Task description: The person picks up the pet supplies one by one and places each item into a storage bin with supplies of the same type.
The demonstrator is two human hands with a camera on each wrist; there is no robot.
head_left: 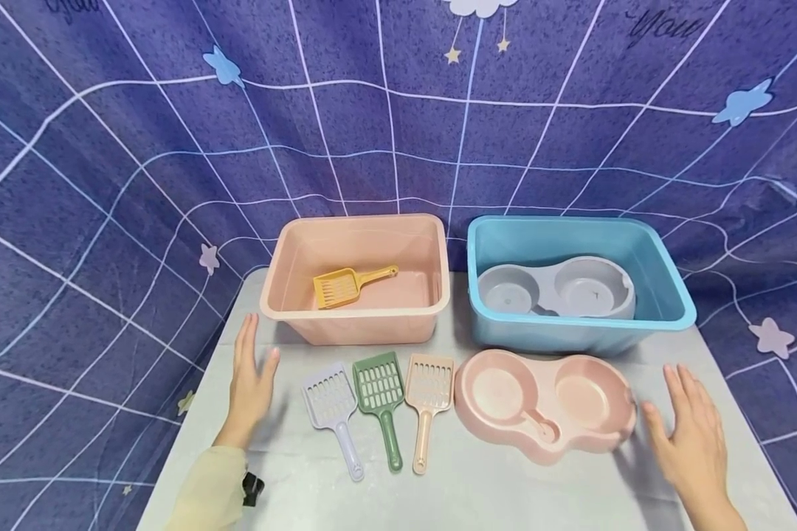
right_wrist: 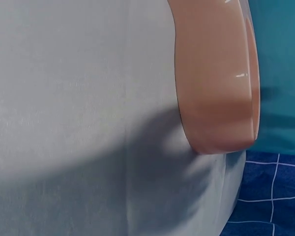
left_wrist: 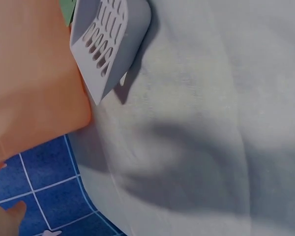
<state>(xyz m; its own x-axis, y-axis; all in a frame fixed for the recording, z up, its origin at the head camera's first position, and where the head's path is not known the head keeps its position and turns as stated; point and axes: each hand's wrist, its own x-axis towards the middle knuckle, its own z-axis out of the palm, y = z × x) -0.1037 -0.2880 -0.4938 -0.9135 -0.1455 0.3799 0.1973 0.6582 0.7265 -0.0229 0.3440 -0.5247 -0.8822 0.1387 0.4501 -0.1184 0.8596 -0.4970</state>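
My left hand (head_left: 252,383) hovers over the table's left side, fingers extended and thumb apart, holding nothing. Nearest to it lies a lavender litter scoop (head_left: 332,402), then a green litter scoop (head_left: 381,391) and a beige litter scoop (head_left: 429,391), handles toward me. On the right, my right hand (head_left: 691,428) is held with straight fingers beside a pink double pet bowl (head_left: 538,391), apart from it. In the left wrist view the lavender scoop (left_wrist: 110,39) shows near the pink bin; the right wrist view shows the pink bowl's side (right_wrist: 214,78).
A pink litter bin (head_left: 365,324) at the back holds a yellow litter scoop (head_left: 339,287). Beside it, a blue litter bin (head_left: 544,332) contains a grey double pet bowl (head_left: 544,284). A dark blue gridded curtain (head_left: 398,118) hangs behind and around the white table (head_left: 478,494).
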